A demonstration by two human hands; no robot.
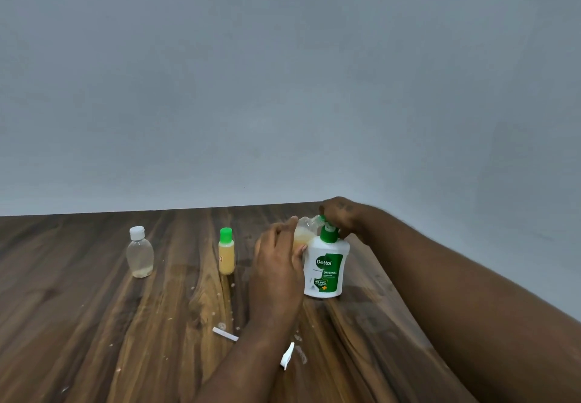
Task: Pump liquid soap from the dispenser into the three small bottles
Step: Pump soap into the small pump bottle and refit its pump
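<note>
Lower right of centre in the frame, a white soap dispenser [326, 266] with a green label stands upright on the wooden table [94, 324]. The right hand [341, 217] comes in from the right edge and sits on top of its green pump head [329, 235], with the fingers bent down and closed around it. The nozzle itself is hidden under the hand.

The left hand [276, 258] rises from the bottom of the frame just left of the dispenser. Its fingers are curled around an open clear bottle [303, 229], which is tilted so that its neck points up and to the right, meeting the pump head under the right hand. Yellowish soap lies in the lower part of this bottle.

Two more small bottles stand upright further left, well apart from each other. One, with a green cap [226, 253], is near the left hand and is filled nearly to the neck with yellow soap. The other, with a white cap [140, 251], is at centre left and is clear, with only a thin layer of liquid at the bottom.

Near the bottom centre, a loose white cap [287, 355] lies on the table beside the left forearm, and a small white strip [225, 334] lies just left of it. A plain grey wall [283, 88] fills the upper half of the frame.
</note>
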